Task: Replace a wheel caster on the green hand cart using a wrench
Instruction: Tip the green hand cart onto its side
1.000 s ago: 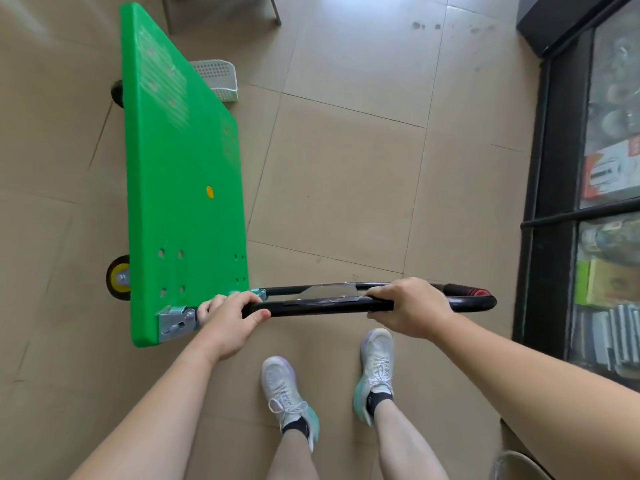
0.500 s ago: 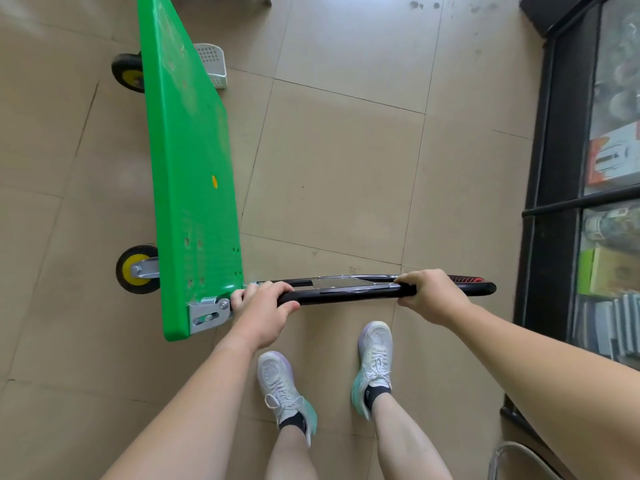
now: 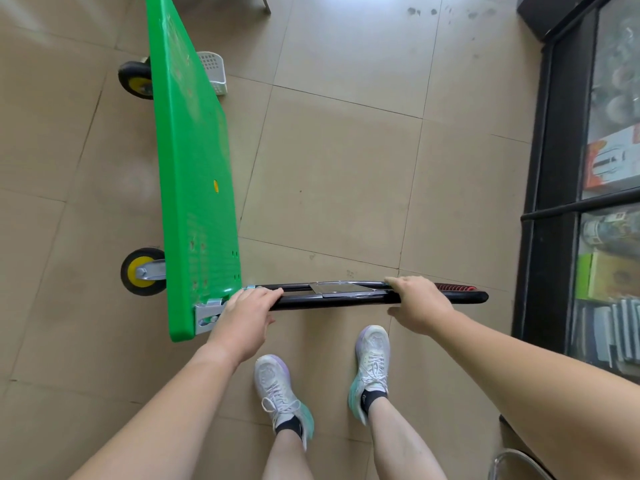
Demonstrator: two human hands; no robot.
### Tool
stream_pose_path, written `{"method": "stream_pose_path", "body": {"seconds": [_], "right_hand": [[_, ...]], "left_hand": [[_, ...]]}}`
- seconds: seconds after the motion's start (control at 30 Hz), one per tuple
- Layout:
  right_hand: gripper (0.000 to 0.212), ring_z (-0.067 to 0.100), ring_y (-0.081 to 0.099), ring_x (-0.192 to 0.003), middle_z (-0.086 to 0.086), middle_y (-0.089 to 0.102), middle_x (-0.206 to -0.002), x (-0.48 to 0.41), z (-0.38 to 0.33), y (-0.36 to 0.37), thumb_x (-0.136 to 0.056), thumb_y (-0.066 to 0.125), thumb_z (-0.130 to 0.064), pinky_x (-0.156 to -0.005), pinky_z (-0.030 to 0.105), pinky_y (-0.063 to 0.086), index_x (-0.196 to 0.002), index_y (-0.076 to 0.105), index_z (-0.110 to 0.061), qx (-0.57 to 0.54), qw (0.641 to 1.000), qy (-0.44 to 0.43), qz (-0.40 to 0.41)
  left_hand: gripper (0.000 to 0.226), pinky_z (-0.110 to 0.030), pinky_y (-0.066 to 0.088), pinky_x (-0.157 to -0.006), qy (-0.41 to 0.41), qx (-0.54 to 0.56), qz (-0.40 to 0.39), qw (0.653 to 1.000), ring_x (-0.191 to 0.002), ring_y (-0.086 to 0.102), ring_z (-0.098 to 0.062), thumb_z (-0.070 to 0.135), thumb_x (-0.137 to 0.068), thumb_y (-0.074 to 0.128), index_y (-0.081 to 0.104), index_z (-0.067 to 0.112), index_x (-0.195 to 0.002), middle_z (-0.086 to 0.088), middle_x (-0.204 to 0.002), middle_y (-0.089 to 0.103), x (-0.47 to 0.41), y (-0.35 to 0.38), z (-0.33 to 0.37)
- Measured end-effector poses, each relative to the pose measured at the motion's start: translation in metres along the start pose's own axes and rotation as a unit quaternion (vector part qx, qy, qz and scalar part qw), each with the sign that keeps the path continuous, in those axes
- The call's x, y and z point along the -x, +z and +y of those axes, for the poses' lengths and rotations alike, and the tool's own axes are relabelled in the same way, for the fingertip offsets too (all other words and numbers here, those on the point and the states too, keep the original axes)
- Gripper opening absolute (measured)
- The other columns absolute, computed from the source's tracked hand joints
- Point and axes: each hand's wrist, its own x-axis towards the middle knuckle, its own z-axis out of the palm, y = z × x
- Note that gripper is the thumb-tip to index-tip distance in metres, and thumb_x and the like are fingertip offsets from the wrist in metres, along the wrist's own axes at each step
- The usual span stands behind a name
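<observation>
The green hand cart [image 3: 194, 188] stands tipped on its long edge on the tiled floor, its underside facing left. Two black casters with yellow hubs stick out on that side, a near caster [image 3: 143, 271] and a far caster [image 3: 135, 79]. The black cart handle [image 3: 332, 296] lies level in front of my feet. My left hand [image 3: 247, 317] grips the handle beside the steel hinge bracket [image 3: 207, 315]. My right hand [image 3: 417, 303] holds the handle near its red-tipped end, fingers over the bar and thumb under it. No wrench is in view.
A white plastic basket [image 3: 213, 72] sits on the floor behind the cart's far end. A black-framed glass cabinet [image 3: 554, 188] filled with boxes lines the right side. My two shoes [image 3: 370, 362] stand just behind the handle. A metal ring [image 3: 512, 462] shows at the bottom right.
The green platform has swung further onto its edge, so both left-side casters now show fully. Both hands have stayed on the handle; the right hand's thumb has come away below the bar.
</observation>
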Motion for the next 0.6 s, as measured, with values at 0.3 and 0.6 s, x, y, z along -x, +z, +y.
{"method": "stream_pose_path", "body": {"seconds": [0.3,0.6], "right_hand": [[0.044,0.029,0.055,-0.122,0.001,0.059,-0.134,-0.016,-0.083,0.006,-0.091,0.06,-0.016,-0.093,0.04,0.05,-0.134,0.053,-0.024,0.006,0.993,-0.121,-0.009],[0.009,0.029,0.049,-0.072,-0.002,0.046,-0.067,-0.013,-0.062,0.012,-0.086,0.055,-0.017,-0.046,0.03,0.024,-0.08,0.049,-0.02,0.055,0.99,-0.127,-0.004]], "left_hand": [[0.048,-0.045,0.021,-0.122,-0.076,-0.114,-0.016,0.99,-0.136,0.048,-0.021,0.021,-0.104,0.052,0.045,0.031,-0.15,0.006,-0.142,0.056,0.004,-0.011,-0.013],[0.031,-0.042,0.038,-0.103,-0.062,-0.04,0.084,0.994,-0.103,0.063,-0.028,0.012,-0.093,0.069,0.072,0.026,-0.12,0.005,-0.109,0.074,0.006,0.015,-0.007]]}}
